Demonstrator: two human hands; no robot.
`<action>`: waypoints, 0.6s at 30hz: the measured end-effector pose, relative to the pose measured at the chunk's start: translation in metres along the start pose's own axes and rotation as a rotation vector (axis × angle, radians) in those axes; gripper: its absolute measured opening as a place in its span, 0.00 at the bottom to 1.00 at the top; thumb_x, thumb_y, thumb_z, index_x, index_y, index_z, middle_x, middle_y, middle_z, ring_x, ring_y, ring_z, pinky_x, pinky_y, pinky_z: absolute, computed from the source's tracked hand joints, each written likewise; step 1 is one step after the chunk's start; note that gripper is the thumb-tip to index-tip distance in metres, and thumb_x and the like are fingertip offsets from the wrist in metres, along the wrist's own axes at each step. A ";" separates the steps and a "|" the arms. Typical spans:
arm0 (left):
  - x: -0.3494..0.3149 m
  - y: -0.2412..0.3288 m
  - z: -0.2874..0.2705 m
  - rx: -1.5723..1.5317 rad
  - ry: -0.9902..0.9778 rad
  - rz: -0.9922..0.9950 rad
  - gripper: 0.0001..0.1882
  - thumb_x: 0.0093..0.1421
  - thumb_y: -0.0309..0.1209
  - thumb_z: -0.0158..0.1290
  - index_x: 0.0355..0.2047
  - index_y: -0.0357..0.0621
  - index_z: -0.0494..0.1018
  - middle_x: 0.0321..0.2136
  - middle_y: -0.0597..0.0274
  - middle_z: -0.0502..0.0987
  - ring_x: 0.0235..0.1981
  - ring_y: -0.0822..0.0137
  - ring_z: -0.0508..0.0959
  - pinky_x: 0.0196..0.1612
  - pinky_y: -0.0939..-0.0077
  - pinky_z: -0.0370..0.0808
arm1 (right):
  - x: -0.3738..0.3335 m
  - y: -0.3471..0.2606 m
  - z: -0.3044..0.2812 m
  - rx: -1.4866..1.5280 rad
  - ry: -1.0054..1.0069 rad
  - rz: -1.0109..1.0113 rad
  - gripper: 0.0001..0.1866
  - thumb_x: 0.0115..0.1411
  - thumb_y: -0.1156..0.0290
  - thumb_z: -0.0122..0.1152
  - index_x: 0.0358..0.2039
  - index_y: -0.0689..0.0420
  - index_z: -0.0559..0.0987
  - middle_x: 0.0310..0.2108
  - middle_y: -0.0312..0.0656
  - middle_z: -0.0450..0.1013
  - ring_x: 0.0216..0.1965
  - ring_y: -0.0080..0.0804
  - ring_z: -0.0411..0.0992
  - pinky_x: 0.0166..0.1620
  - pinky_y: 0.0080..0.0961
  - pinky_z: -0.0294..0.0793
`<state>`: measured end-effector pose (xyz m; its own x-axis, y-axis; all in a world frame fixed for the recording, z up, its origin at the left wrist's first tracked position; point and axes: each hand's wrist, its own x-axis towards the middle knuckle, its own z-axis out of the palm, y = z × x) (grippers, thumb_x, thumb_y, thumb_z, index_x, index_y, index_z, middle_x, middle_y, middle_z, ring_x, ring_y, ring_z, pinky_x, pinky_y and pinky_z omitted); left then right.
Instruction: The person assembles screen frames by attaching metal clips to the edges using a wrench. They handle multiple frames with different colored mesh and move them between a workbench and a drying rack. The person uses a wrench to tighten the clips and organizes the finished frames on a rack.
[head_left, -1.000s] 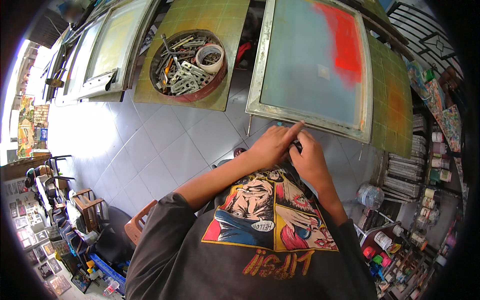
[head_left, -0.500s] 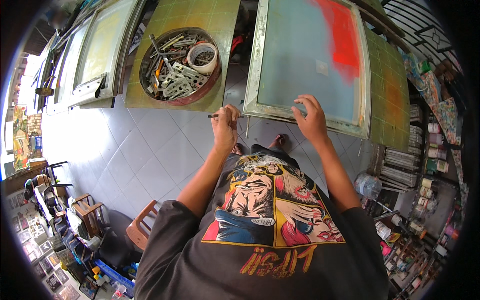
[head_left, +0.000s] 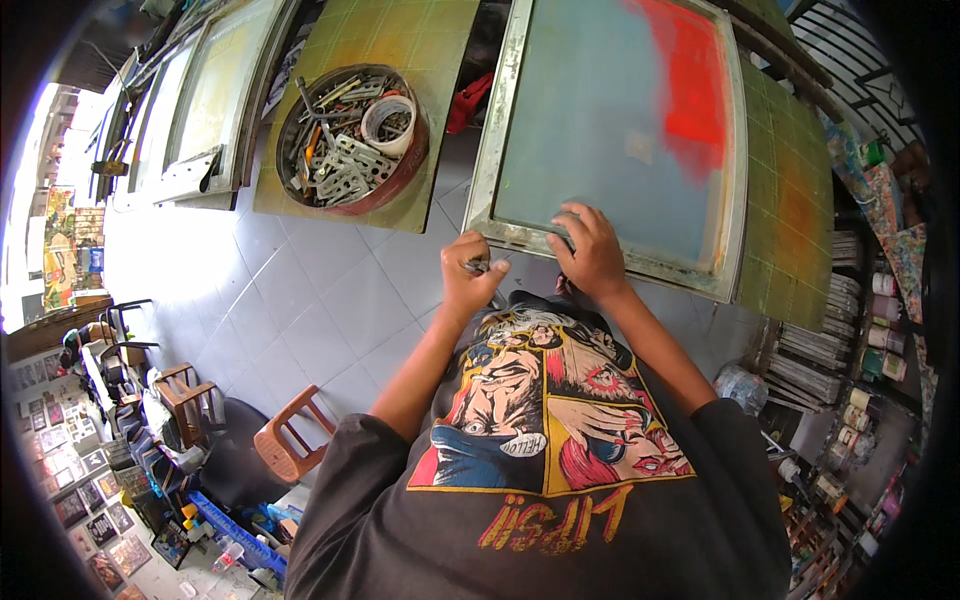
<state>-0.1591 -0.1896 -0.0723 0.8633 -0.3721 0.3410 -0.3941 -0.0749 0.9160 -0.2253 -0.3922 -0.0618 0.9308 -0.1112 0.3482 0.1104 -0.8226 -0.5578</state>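
Note:
Closed in a fist, my left hand (head_left: 472,274) holds a slim dark tool (head_left: 476,266), of which only a short piece shows between the fingers; its kind I cannot make out. This hand is at the near left corner of a screen-printing frame (head_left: 484,190). Stretched over the frame's near edge, my right hand (head_left: 592,252) has its fingers slightly bent and its thumb apart, with nothing seen in it. The fingertips are at the grey-blue mesh (head_left: 580,130), which bears a red painted patch (head_left: 692,95); whether they press on it I cannot tell.
A round tub (head_left: 405,180) of metal plates, bolts and tools sits on a greenish board (head_left: 340,35) to the left, with a white cup (head_left: 388,125) inside. More frames (head_left: 215,90) stand far left. A brown chair (head_left: 285,447) is behind left; paint jars (head_left: 886,310) line the right.
My left hand has turned, so the tool that stuck out sideways is now mostly hidden. My right hand has moved left and down to the frame's near edge. The view has shifted slightly.

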 end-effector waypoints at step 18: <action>0.008 -0.007 0.004 -0.832 0.458 -0.248 0.34 0.60 0.59 0.28 0.09 0.45 0.46 0.11 0.65 0.48 0.20 0.65 0.53 0.29 0.72 0.54 | -0.003 0.007 -0.005 0.008 -0.074 0.004 0.13 0.51 0.64 0.61 0.35 0.59 0.75 0.42 0.42 0.68 0.46 0.41 0.66 0.49 0.37 0.66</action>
<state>-0.1502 -0.1956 -0.0770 0.9996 -0.0256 0.0066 0.0113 0.6384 0.7696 -0.2289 -0.4008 -0.0631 0.9545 -0.0723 0.2893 0.1093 -0.8178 -0.5650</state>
